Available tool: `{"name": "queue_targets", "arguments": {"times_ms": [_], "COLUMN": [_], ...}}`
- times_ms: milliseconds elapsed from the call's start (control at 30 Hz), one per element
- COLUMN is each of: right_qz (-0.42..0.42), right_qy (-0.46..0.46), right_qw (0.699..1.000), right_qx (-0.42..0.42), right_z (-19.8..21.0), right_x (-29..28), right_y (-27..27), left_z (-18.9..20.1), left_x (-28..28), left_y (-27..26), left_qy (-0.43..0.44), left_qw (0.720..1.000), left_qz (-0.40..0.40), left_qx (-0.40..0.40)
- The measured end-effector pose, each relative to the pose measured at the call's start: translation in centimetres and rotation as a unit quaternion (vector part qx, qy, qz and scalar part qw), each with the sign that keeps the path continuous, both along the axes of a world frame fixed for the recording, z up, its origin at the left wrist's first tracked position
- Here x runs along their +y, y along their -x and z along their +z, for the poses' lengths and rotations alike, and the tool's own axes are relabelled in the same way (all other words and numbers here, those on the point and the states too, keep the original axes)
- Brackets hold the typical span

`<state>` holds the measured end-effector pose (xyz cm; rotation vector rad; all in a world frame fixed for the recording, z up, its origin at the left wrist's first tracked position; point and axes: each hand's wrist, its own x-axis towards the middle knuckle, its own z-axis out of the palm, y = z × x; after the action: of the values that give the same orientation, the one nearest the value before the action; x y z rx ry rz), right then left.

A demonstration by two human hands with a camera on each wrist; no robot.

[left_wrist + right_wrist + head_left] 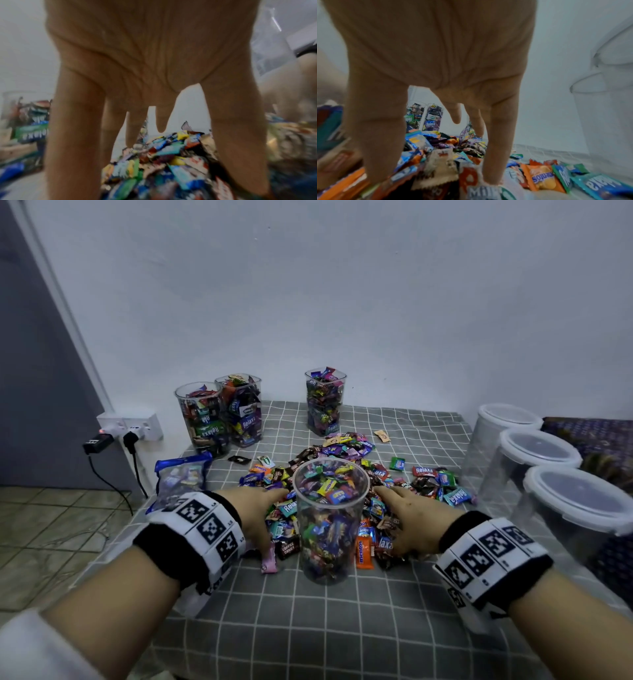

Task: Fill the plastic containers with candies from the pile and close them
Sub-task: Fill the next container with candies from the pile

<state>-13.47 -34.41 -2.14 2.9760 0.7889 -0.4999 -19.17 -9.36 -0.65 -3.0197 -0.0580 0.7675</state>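
A clear round container (329, 522) stands open in the middle of the candy pile (346, 450), filled with wrapped candies almost to its rim. My left hand (262, 510) rests on the pile just left of it, fingers spread and straight. My right hand (409, 517) lies on the candies just right of it, also spread. In the left wrist view the fingers (75, 135) reach down onto the wrappers (163, 155) and hold nothing. In the right wrist view the fingers (380, 135) press into the candies (445, 148) the same way.
Three filled, lidless containers (202, 419) (243, 409) (324, 402) stand at the back. Three empty lidded containers (503, 436) (537, 470) (579, 515) line the right edge. A blue candy bag (181, 474) lies at the left. The grey checked cloth (308, 628) is bare in front.
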Motion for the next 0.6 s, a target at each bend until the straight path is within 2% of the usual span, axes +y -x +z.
{"name": "queue_targets", "arguments": {"times_ms": [100, 267, 600], "right_qz": [-0.011, -0.024, -0.010], "right_qy": [0.025, 0.030, 0.008], "right_qw": [0.999, 0.998, 1.000], "right_qx": [0.031, 0.050, 0.015], "right_z": [-0.5, -1.2, -1.3], "right_x": [0.4, 1.4, 2.4], "right_y": [-0.4, -1.1, -2.1], "left_z": [-1.3, -3.6, -4.9], "left_x": [-1.1, -2.0, -1.6], "left_y": [-0.2, -0.9, -3.2], "left_qy": [0.023, 0.024, 0.068], "left_qw": [0.999, 0.999, 0.993], "left_qz": [0.014, 0.037, 0.043], "left_qx": [0.033, 0.021, -0.088]}}
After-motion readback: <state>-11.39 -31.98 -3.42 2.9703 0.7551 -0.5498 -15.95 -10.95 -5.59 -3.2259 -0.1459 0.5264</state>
